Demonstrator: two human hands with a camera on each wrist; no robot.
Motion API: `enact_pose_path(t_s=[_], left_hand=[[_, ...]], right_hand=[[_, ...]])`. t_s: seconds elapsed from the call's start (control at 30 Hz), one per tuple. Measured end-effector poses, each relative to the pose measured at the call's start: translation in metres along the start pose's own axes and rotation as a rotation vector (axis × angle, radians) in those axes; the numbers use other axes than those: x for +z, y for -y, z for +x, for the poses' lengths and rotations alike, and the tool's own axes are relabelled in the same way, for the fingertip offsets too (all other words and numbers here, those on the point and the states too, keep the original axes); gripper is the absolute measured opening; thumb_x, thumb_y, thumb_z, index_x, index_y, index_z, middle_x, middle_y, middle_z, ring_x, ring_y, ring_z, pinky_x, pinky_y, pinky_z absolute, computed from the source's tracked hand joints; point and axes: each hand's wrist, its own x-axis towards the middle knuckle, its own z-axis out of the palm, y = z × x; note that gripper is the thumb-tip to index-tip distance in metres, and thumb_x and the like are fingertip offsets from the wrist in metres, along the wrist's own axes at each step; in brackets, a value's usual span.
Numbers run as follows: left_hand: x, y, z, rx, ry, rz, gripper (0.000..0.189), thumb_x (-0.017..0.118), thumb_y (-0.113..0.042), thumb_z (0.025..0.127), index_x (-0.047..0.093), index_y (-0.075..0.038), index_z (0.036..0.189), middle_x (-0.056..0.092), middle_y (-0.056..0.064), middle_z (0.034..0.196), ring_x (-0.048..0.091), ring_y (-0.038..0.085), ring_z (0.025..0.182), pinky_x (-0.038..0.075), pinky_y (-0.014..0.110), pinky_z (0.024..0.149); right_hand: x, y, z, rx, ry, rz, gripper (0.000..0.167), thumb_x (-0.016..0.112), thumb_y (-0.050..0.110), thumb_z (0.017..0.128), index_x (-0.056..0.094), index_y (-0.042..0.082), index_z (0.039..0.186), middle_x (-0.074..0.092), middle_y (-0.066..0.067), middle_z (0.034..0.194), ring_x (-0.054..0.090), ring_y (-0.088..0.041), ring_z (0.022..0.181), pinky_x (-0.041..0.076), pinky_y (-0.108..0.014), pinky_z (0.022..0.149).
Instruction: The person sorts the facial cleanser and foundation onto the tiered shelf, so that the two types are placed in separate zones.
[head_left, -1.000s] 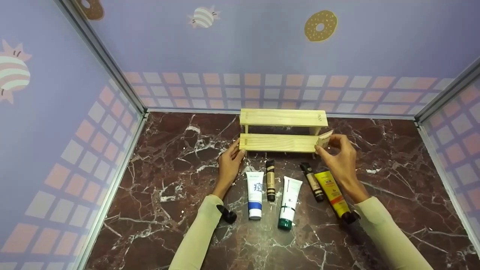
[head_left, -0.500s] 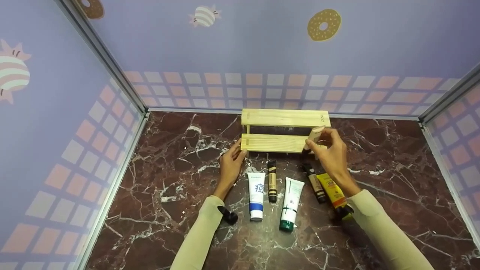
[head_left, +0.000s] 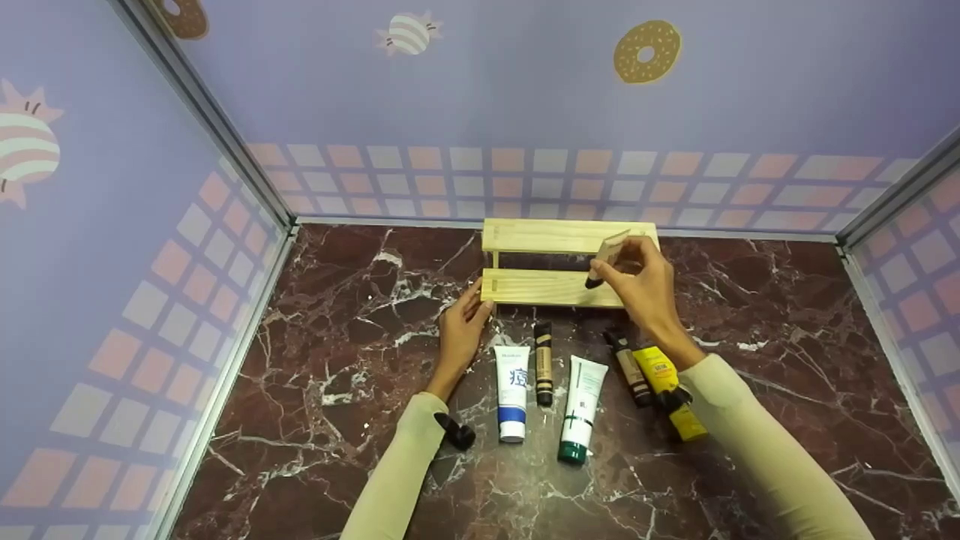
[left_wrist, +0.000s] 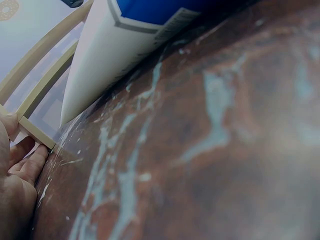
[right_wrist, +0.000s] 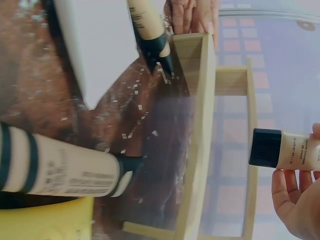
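Observation:
A two-step wooden rack (head_left: 541, 286) stands on the marble-patterned surface near the back wall. At the left end of its lower step, my left hand (head_left: 459, 331) grips the edge between thumb and fingers. My right hand (head_left: 646, 291) pinches a small beige cosmetic tube (head_left: 612, 246) over the right part of the rack. The black cap (right_wrist: 265, 148) of that tube points down toward the lower step; in the right wrist view it is apart from the wood. The right hand hides the right end of the lower step.
In front of the rack lie a white tube with a blue band (head_left: 512, 390), a white tube with a green cap (head_left: 582, 409), two beige-and-black tubes (head_left: 544, 366) and a yellow tube (head_left: 656, 369). Patterned walls enclose the back and sides.
My right hand has carried the small beige tube leftward and back, from the right end of the lower step to above the rack. The left hand keeps its place.

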Motion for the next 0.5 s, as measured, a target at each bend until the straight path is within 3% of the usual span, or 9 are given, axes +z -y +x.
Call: enact_pose_path(t_s=[0.2,0.43,0.5], left_hand=[[0.0,0.001,0.0,0.001,-0.008,0.024,0.054,0.075,-0.012,0.107,0.059,0.002,0.157,0.072,0.023,0.14,0.072,0.033,0.131,0.059,0.04,0.11],[0.001,0.001,0.0,-0.008,-0.009,0.018,0.053,0.074,-0.01,0.107,0.059,0.002,0.156,0.07,0.022,0.143,0.07,0.033,0.133,0.058,0.039,0.111],[0.0,0.001,0.0,0.0,-0.013,0.009,0.053,0.074,-0.011,0.107,0.059,0.002,0.156,0.07,0.022,0.143,0.07,0.034,0.133,0.058,0.043,0.111]], right_hand=[[0.01,0.006,0.01,-0.007,0.028,0.022,0.033,0.085,-0.005,0.092,0.065,-0.01,0.118,0.07,-0.025,0.108,0.07,-0.032,0.1,0.064,-0.029,0.091],[0.02,0.017,0.016,-0.021,0.068,0.028,0.036,0.084,-0.007,0.092,0.065,-0.011,0.121,0.07,-0.028,0.11,0.07,-0.038,0.104,0.064,-0.026,0.086],[0.023,0.009,0.022,-0.025,0.08,0.024,0.037,0.085,-0.004,0.092,0.065,-0.009,0.122,0.071,-0.025,0.111,0.071,-0.035,0.104,0.065,-0.026,0.085]])
